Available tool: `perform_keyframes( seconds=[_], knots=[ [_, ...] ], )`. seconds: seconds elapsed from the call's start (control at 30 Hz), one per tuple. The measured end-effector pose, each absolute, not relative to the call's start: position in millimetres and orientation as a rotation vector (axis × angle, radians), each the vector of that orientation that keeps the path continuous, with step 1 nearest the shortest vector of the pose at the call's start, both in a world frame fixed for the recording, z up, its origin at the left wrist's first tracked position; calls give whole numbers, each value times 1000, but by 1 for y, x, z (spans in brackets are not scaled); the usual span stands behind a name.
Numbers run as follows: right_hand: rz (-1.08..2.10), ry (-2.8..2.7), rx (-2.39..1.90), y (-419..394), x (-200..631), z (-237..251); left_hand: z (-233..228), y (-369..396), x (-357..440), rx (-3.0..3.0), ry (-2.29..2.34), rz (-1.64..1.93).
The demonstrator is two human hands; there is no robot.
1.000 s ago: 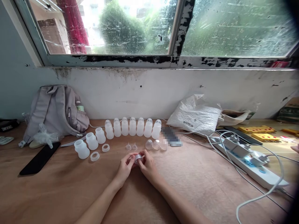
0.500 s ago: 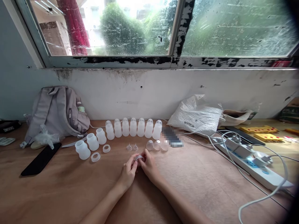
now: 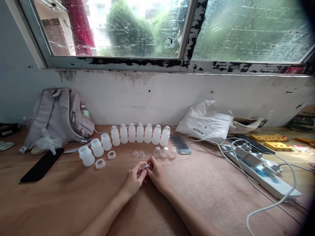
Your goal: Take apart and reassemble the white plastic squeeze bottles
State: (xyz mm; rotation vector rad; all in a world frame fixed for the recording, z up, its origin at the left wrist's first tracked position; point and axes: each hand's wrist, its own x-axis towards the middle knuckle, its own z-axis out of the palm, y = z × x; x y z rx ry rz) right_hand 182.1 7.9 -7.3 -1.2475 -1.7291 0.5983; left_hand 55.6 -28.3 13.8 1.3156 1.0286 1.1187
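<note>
Left hand (image 3: 134, 179) and right hand (image 3: 156, 173), grip of each clamped on one pale ring (image 3: 146, 166), two clear teats (image 3: 135, 154) beyond ring.

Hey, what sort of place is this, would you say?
Probably a makeshift indoor work area: a bare wooden table below a worn window, capped bottles lined up with loose rings nearby, and a power strip crowded with plugs.

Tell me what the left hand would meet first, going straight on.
Past the ring-like piece it holds, the left hand would probably meet the right hand first; depth is unclear.
</note>
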Motion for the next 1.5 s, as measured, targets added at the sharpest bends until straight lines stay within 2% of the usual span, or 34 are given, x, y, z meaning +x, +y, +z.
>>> perform_keyframes(
  seconds=[0.23,0.47,0.67,0.9,1.17,1.3,1.5],
  knots=[
    [665,-1792,-1182,-2,182,1,14,-23,48,1448,1125,1166],
    [1091,-1772,-975,-5,186,13,6,-10,40,1166,1115,1168],
    [812,-1952,-1056,-6,186,11,10,-12,37,1079,969,1073],
    [532,-2150,-1023,-17,184,15,15,-13,35,1457,1096,1060],
    [549,-2120,-1070,-20,179,6,18,-8,27,1828,1265,973],
    [549,-2058,-1086,-10,187,0,27,-8,20,2018,1573,916],
    [603,-1939,-1166,2,193,-2,55,24,-25,1903,2420,655]
  ],
)
